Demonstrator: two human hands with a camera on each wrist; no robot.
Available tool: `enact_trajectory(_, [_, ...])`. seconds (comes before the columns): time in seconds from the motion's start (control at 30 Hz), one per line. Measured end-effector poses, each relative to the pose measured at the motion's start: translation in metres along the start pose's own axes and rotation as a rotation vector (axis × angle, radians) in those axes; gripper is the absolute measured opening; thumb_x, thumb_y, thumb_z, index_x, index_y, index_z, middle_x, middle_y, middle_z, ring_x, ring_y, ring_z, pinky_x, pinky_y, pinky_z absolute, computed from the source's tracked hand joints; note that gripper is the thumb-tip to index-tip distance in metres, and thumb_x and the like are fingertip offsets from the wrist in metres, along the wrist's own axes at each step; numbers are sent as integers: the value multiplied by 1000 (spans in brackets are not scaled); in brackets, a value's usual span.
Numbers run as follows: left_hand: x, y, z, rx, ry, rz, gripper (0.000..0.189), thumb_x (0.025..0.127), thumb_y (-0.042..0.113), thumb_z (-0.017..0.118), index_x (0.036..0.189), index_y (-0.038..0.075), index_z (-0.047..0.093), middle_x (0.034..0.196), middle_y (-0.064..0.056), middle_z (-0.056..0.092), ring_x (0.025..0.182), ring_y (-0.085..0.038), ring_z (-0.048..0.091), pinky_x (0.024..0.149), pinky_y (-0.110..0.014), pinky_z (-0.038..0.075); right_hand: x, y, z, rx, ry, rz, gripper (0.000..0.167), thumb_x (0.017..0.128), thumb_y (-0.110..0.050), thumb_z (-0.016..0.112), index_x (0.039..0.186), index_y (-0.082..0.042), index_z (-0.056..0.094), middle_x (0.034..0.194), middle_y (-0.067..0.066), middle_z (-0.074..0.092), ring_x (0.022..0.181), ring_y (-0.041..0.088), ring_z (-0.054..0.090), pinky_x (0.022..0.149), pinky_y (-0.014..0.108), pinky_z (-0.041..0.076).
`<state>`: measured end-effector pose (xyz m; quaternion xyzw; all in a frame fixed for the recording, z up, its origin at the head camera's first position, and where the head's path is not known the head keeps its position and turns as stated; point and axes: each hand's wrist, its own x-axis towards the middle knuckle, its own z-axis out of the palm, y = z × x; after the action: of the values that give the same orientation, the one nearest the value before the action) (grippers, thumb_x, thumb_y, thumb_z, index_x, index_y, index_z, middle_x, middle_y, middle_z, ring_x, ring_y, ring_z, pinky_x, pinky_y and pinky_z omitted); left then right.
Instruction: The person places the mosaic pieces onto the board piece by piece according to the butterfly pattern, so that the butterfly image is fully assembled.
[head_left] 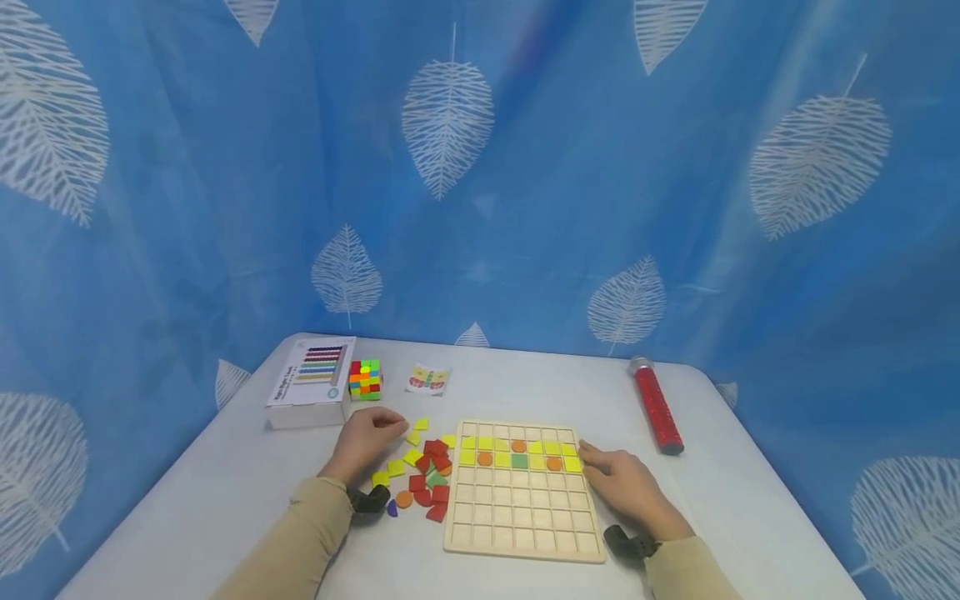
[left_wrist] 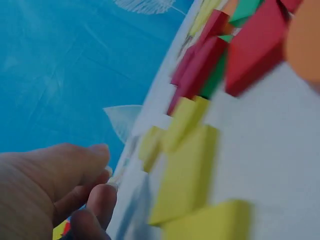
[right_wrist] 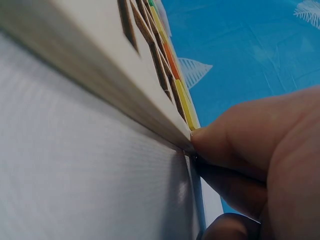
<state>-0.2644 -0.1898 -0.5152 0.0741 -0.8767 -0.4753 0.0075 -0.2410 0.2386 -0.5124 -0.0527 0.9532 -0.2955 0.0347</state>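
Observation:
A wooden grid board lies on the table, its two upper filled rows holding yellow squares, orange circles and a green square. At its right edge my right hand grips the rim between thumb and fingers; in the right wrist view, the fingertips meet the board's side. My left hand hovers left of the board with loosely bent fingers, beside loose yellow tiles. Nothing shows between those fingers in the left wrist view. Red tiles lie in a pile between this hand and the board.
At the back left stand a white box and a colourful puzzle cube. Behind the board lies a small pattern card. A red tube rests on the right. Blue leaf-print cloth hangs behind the table.

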Motion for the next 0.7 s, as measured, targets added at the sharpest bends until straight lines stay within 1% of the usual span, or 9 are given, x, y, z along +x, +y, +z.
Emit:
enact_trajectory(0.07, [-1,0,2,42,7,-5,26,93,36,76,110,16,75,108,-2,71,99,-23,61,94,-46,54,1,0,0,-2,-1,-5,45,99,-25,64,142,-13,62,154,0,53,146,36,43,115,61,35])
enact_trajectory(0.2, [-4,3,8,150,14,-25,34,86,44,82,105,18,74,96,1,69,88,-21,60,84,-42,54,2,0,0,-9,-8,-6,45,99,-24,64,142,-13,62,153,-1,53,146,36,43,115,60,36])
enact_trajectory(0.33, [-5,9,13,209,27,-29,39,80,48,85,101,17,73,89,1,67,82,-20,58,79,-39,52,3,0,-2,-6,-6,-1,45,99,-24,65,142,-13,61,154,-1,53,146,36,43,115,60,36])
enact_trajectory(0.4, [-5,11,13,227,33,-29,40,80,48,86,101,17,73,87,1,66,81,-20,58,77,-38,51,2,0,-3,-2,-5,-4,45,99,-24,64,142,-12,61,154,0,52,146,36,43,115,61,36])
enact_trajectory(0.5, [-5,12,13,237,22,-39,37,81,44,86,101,17,72,88,0,65,80,-20,58,75,-36,51,2,0,-3,4,-9,-2,45,99,-23,64,142,-12,61,154,0,52,146,36,42,115,60,35])
enact_trajectory(0.7, [-8,11,12,220,10,-47,32,84,37,84,104,16,73,90,-1,66,81,-20,59,77,-36,53,2,2,1,6,-11,-1,45,98,-23,65,142,-12,62,154,0,52,146,36,43,114,61,36])
